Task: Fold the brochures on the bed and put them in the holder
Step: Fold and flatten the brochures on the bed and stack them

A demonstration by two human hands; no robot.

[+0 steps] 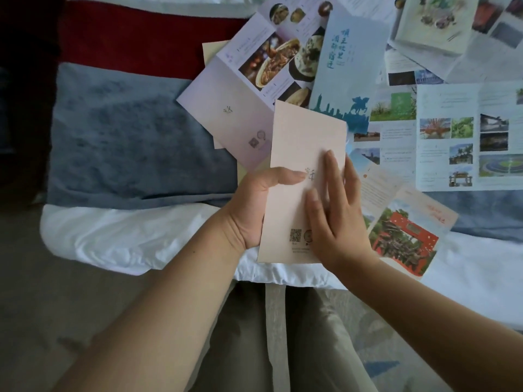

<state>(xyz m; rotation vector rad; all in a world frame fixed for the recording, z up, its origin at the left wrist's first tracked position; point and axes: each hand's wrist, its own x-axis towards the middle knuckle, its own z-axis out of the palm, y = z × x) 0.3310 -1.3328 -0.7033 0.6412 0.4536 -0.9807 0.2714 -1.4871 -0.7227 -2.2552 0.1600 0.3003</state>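
A folded pale pink brochure [304, 142] with a QR code near its lower end is held above the bed's front edge. My left hand [254, 205] grips its left side, thumb on top. My right hand [336, 210] lies flat on its right half, fingers spread and pressing on the paper. Several unfolded brochures lie on the bed: a lilac one with food photos [254, 77], a light blue one with a skyline [351, 60], one with a red gate [404, 239], and a white one with scenery photos [469, 137]. No holder is in view.
The bed has a white sheet [113, 236], a grey-blue runner [127, 137] and a dark red band [135, 35]. More papers are spread at the top right [441, 21]. My legs are below, against the bed's front edge.
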